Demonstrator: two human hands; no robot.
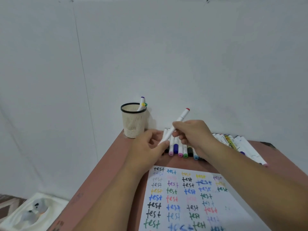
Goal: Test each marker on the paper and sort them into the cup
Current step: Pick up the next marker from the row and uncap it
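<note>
Against white wall, both hands' grips (148, 147) (193, 132) hold one marker (176, 125); cup (133, 120) holds two.

A: What can we not see well?

B: The right hand (195, 134) and its forearm cover the middle of the row of markers (180, 147) at the far edge of the table (106, 172). How many lie under them I cannot tell.

A: And the held marker (176, 125)?

B: Its lower end is hidden inside the left hand (150, 147), so whether a cap is there is unclear.

A: The paper (191, 202)?

B: The bottom edge cuts it off, and the right forearm hides its right side. Some pale words are too faint to read.

A: The cup (133, 120)?

B: Its wall hides the lower parts of the markers inside.
</note>
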